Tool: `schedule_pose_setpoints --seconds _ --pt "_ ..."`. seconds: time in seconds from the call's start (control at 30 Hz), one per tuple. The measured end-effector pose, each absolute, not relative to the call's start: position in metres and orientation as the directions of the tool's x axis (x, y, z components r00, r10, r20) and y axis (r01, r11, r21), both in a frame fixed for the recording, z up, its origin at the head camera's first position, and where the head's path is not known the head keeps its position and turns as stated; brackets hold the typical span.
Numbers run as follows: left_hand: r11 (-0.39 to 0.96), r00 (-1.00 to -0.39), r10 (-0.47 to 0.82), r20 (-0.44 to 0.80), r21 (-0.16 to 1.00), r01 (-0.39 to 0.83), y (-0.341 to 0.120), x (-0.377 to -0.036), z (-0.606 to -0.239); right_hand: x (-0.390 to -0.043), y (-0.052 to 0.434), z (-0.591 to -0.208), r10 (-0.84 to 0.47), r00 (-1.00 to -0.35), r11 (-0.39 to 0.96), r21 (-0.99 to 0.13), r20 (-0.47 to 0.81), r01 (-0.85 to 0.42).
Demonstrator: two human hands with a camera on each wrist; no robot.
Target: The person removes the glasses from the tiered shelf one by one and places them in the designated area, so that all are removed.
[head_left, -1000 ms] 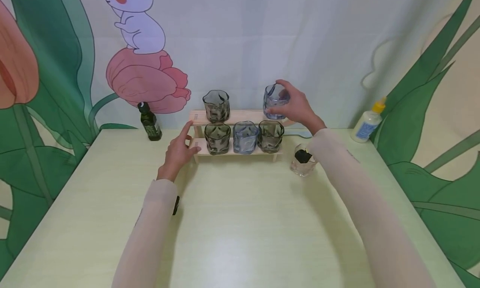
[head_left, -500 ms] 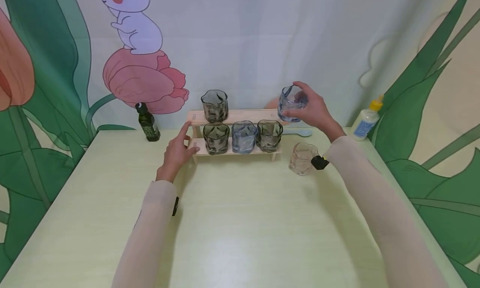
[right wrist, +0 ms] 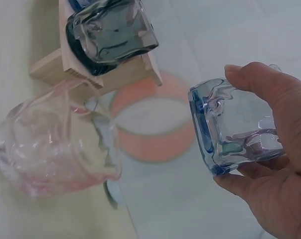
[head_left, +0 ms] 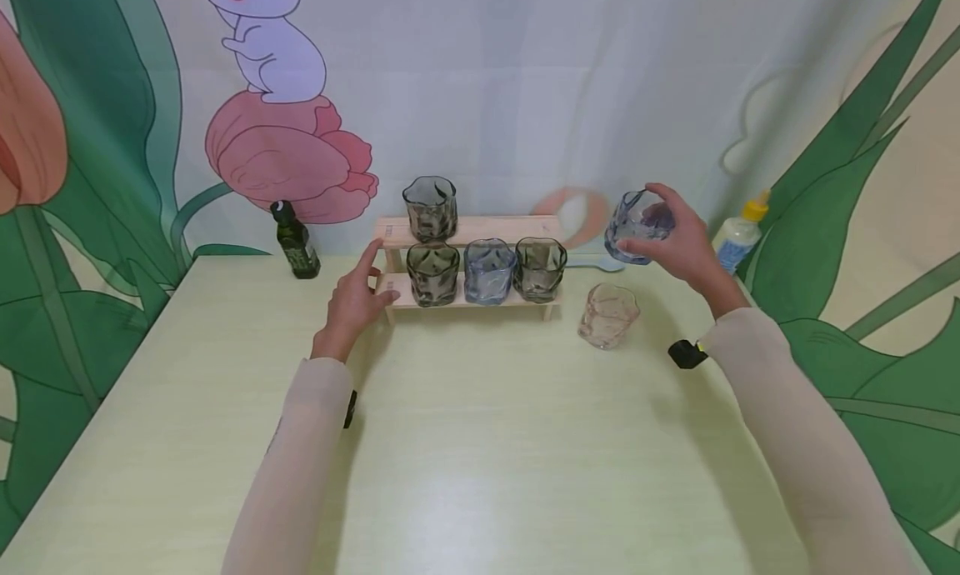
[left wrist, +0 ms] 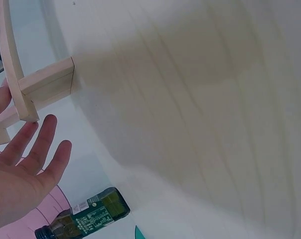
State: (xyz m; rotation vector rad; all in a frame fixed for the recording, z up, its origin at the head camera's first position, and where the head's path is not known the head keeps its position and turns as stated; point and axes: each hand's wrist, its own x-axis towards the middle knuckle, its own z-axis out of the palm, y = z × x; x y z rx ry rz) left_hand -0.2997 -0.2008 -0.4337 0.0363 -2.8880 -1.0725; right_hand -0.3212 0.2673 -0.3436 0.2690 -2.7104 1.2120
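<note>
The right hand pinches a wavy blue glass between thumb and fingers. The left hand, fingers extended, touches a wooden rack.

The upper shelf has free room on its right, reachable from above. Three glasses bar its front; the pink glass obstructs front right.

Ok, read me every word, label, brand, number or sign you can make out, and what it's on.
No text is readable.
Green bottle label: printed, too blurred.
Yellow-capped bottle label: blue, too small.
Wooden rack: faint marks at its left end, too small.
</note>
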Motion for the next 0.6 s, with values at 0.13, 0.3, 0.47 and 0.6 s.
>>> schedule_pose_setpoints --seconds 0.13,0.3,0.47,0.6 --pt "0.758 -0.998 -0.044 0.045 0.652 -0.004 -0.201 -0.300 -0.434 -0.313 0.281 -0.355 -0.078 -0.974 0.643 -0.736 0.211 -0.211" --pt "0.756 -0.998 -0.039 0.050 0.654 0.003 -0.200 -0.299 -0.435 -0.304 0.295 -0.367 -0.051 -0.982 0.653 -0.739 0.179 -0.169" --pt "0.750 -0.998 -0.041 0.044 0.661 -0.002 -0.200 -0.298 -0.434 -0.297 0.306 -0.376 -0.029 -0.989 0.665 -0.736 0.144 -0.127" --pt "0.750 -0.998 -0.042 0.038 0.661 -0.007 -0.200 -0.298 -0.432 -0.294 0.315 -0.386 -0.012 -0.992 0.670 -0.735 0.128 -0.103"
